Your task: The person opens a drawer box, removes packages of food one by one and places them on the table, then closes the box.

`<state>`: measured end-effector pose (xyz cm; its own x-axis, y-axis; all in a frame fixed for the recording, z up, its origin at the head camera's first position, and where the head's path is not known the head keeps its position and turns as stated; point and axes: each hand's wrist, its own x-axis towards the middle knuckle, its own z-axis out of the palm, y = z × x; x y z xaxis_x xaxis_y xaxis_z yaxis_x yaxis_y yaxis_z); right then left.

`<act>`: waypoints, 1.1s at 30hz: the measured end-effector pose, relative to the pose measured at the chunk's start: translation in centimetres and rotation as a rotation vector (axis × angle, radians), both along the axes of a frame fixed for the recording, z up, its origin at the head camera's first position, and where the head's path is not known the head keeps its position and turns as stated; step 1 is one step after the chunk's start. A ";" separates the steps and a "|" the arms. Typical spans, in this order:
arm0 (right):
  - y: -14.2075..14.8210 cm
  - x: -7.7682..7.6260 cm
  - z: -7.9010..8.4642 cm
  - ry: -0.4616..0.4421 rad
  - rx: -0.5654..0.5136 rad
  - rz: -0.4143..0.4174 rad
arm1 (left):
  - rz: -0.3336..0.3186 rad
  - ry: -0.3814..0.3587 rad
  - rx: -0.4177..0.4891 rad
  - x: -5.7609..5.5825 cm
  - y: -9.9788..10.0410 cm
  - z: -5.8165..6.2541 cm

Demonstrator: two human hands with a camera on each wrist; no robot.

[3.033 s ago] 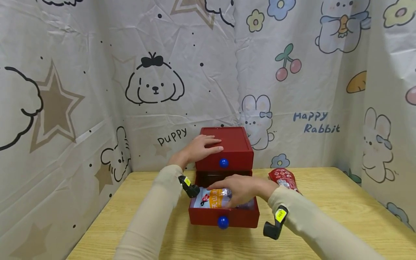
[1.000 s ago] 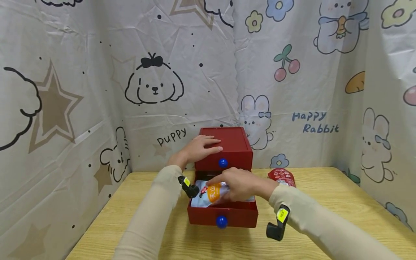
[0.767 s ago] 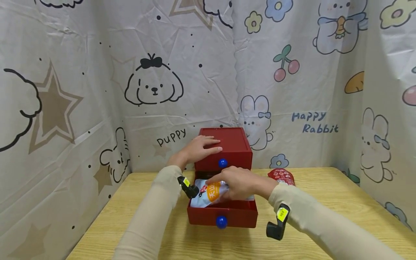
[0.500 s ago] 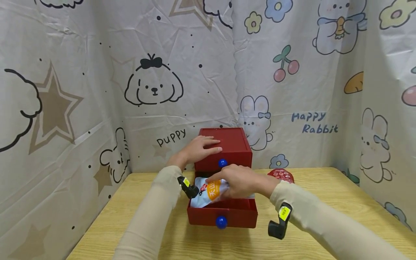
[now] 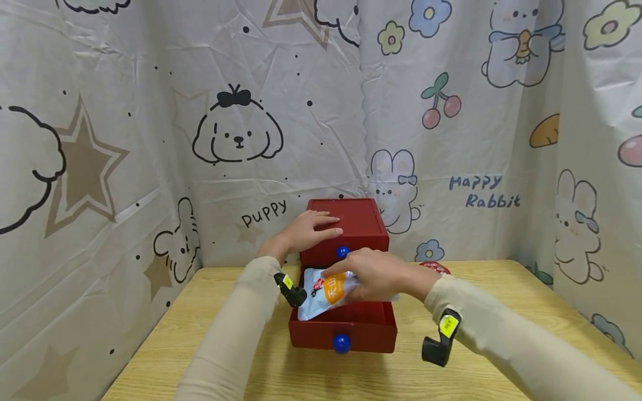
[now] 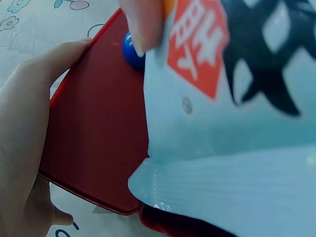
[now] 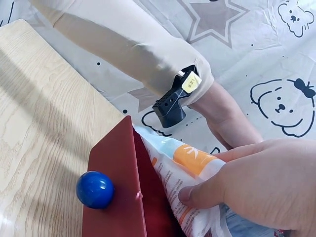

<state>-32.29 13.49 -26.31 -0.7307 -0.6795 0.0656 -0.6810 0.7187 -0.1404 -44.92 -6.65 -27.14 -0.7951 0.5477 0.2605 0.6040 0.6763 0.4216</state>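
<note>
My right hand (image 5: 375, 273) pinches a pale blue and white snack bag (image 5: 315, 303) with an orange label, thumb on one face and fingers on the other. The bag is tilted over the pulled-out lower drawer (image 5: 321, 337), its lower left corner right at the drawer's front wall. In the right wrist view the thumb (image 7: 202, 193) presses the printed side of the bag. My left hand (image 5: 306, 229) rests with fingers extended on top of the red two-drawer box (image 5: 356, 214), whose upper drawer is pushed in. The bag's right end is mostly hidden behind my right hand.
A red packet (image 5: 434, 267) lies on the wooden table (image 5: 481, 312) to the right of the box, mostly hidden behind my right wrist. Blue round knobs (image 5: 342, 343) stick out from the drawer fronts. A printed curtain (image 5: 281, 184) hangs behind the table.
My right hand has taken hold of the bag lying in the drawer and raised it, tilting its left end down. The drawer floor now shows beneath it. My left hand has stayed on the box.
</note>
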 end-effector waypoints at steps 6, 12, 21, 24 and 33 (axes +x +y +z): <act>0.4 0.1 0.3 0.000 -0.007 0.014 | -0.002 0.006 -0.006 -0.1 -0.1 0.0; 1.0 0.1 0.4 0.008 -0.017 0.030 | -0.004 0.003 0.004 -0.2 -0.1 -0.1; 2.3 0.0 0.6 0.026 -0.033 0.048 | -0.012 0.013 -0.004 -0.2 0.0 -0.1; 2.8 0.0 0.6 0.022 -0.037 0.044 | -0.015 0.018 -0.009 -0.1 0.1 0.0; 4.5 0.2 1.3 -0.020 -0.082 0.019 | 0.022 0.007 -0.005 -0.1 0.2 -0.2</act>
<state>-32.05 18.02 -25.05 -0.7193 -0.6864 0.1071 -0.6910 0.6911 -0.2120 -45.00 -6.49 -27.31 -0.8051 0.5315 0.2634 0.5920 0.6918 0.4135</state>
